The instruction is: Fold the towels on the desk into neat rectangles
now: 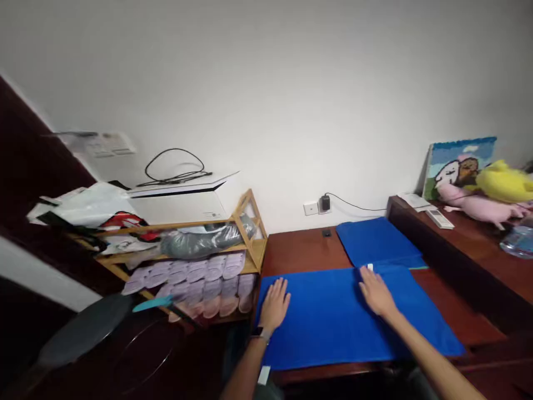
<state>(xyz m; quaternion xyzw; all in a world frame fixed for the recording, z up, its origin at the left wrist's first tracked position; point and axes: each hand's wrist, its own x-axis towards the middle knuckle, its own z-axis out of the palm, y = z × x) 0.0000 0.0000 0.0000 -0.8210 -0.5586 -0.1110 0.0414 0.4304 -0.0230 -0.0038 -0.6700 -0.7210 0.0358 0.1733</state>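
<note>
The spread blue cloth lies flat on the reddish-brown counter. On its left part rests the left hand, palm down, the grip spread flat with fingers extended. Toward its far edge, next to a white tag, is the right hand, its grip likewise spread, fingers stretched out. Just beyond the cloth's far edge lies a second blue cloth. Left of the spread cloth stands a wooden shelf holding pale purple slippers; right of it, a remote and a pink plush toy lie higher up.
</note>
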